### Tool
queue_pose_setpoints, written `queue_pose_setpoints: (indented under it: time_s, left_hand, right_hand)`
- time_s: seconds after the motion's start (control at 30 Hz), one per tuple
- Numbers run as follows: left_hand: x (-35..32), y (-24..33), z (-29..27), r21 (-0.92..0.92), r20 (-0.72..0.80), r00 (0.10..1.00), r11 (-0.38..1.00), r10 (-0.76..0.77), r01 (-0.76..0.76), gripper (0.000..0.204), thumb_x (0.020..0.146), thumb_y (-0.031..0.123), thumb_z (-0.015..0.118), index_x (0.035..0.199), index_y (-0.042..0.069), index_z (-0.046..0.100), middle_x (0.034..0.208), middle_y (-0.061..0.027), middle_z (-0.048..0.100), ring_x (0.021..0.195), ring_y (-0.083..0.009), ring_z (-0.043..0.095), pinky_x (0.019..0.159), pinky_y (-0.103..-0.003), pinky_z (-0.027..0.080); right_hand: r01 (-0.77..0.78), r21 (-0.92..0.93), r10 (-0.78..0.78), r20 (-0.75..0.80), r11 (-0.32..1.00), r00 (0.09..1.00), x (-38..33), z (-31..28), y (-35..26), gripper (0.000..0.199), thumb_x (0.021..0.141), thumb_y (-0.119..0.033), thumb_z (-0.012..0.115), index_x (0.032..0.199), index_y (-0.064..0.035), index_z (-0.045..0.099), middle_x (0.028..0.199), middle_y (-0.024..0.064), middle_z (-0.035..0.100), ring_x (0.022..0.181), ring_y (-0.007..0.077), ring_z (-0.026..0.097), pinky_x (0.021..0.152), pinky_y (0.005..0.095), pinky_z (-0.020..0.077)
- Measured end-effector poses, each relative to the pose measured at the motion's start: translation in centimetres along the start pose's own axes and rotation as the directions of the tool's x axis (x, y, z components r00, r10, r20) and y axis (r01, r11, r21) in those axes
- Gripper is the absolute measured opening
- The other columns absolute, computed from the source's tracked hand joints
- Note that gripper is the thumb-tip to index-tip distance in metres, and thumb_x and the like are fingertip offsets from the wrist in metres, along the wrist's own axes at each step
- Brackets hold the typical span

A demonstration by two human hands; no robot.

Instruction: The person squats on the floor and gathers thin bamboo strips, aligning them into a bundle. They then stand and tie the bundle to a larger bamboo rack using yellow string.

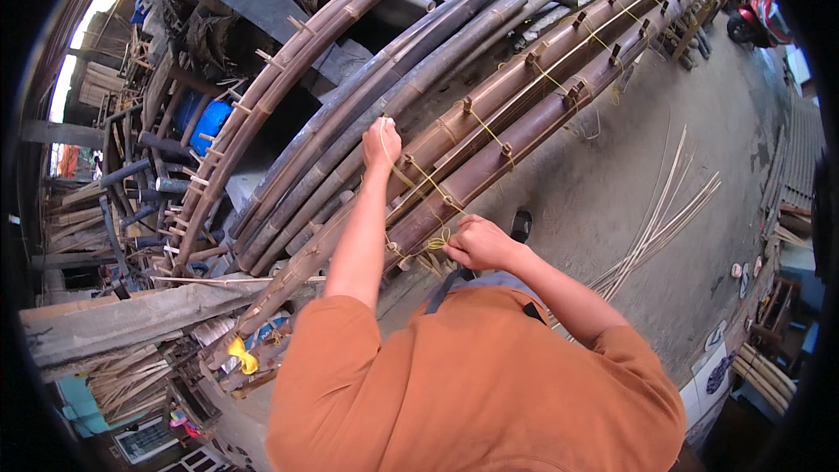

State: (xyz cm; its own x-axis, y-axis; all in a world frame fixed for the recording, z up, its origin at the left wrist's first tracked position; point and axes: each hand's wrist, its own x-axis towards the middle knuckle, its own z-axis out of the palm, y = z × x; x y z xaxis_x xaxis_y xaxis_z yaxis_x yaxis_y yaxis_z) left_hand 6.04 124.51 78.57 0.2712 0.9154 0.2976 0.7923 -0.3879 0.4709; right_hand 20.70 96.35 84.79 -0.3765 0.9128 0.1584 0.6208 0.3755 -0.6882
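Observation:
Two thick brown bamboo poles (476, 169) run side by side from in front of me to the far right. Short dark pegs (507, 150) stand up along them, and thin yellow cord (492, 134) passes across and around the poles. My left hand (382, 145) is closed over the far pole, gripping a thin pale strip (398, 177) that trails down toward the poles. On the near side, my right hand (479, 243) is pinched on the yellow cord, beside a small loose bundle of its loops (439, 239). The fingertips of both hands are partly hidden.
More bamboo poles (398, 87) lie beyond, with a curved pegged pole (262, 96) at left. Long thin strips (655, 223) lie on the concrete floor at right. A red motorbike (762, 22) stands far right. A concrete ledge (140, 315) is at left.

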Motion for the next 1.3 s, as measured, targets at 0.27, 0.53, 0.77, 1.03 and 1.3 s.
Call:
queue_pose_setpoints:
  time_s: [0.27,0.53,0.77,1.03,1.3]
  left_hand:
    - [1.3,-11.6,-22.3,-0.629,0.064,0.822,0.616,-0.566,0.473,0.043,0.095,0.016,0.062,0.13,-0.002,0.046,0.075,-0.0084,0.065,0.052,-0.0091,0.054,0.042,-0.022,0.042]
    - [-18.7,-1.3,-14.6,-0.204,0.481,0.877,0.974,0.011,0.099,0.026,0.09,0.013,0.056,0.112,-0.001,0.06,0.11,-0.0281,0.063,0.102,-0.0456,0.061,0.09,-0.048,0.048]
    - [-20.7,-4.4,-9.3,-0.328,0.073,0.993,0.943,0.088,-0.06,0.021,0.097,0.016,0.049,0.102,0.0,0.061,0.098,-0.0233,0.066,0.09,-0.0362,0.063,0.08,-0.042,0.047]
    - [-20.2,-3.7,-11.8,-0.416,0.25,0.968,0.9,-0.029,0.134,0.031,0.102,0.026,0.046,0.111,0.001,0.063,0.101,-0.0226,0.067,0.092,-0.0355,0.067,0.08,-0.039,0.05]
    - [-18.4,-3.9,-11.6,-0.651,0.103,0.994,0.758,0.027,0.047,0.021,0.1,0.013,0.051,0.098,-0.002,0.066,0.084,-0.0105,0.069,0.075,-0.0166,0.067,0.069,-0.034,0.053]
  right_hand:
    - [-0.116,0.158,0.077,0.236,0.981,0.969,-0.3,3.5,-5.6,0.045,0.09,-0.023,0.056,0.127,0.0015,0.053,0.125,0.0204,0.059,0.113,0.0344,0.059,0.102,0.0407,0.0434]
    - [0.114,0.916,0.818,0.282,-0.385,0.501,5.0,10.4,-7.0,0.028,0.099,-0.037,0.048,0.095,-0.013,0.061,0.084,-0.0004,0.061,0.08,0.0115,0.057,0.073,0.0334,0.0451]
    - [0.06,0.541,-0.072,0.001,0.839,0.997,19.4,7.9,-12.3,0.037,0.1,-0.035,0.044,0.093,-0.0059,0.066,0.08,0.0084,0.061,0.07,0.0228,0.058,0.065,0.0378,0.0478]
    - [-0.289,0.729,0.335,0.088,0.62,0.938,21.3,5.5,-6.2,0.045,0.096,-0.041,0.052,0.089,-0.0005,0.069,0.082,0.0131,0.07,0.068,0.0221,0.056,0.069,0.0344,0.0473]
    - [0.13,0.141,-0.148,0.121,0.981,0.982,4.4,12.7,-6.8,0.041,0.094,-0.032,0.054,0.067,-0.0018,0.062,0.067,0.0208,0.061,0.069,0.0418,0.06,0.07,0.0498,0.0489]
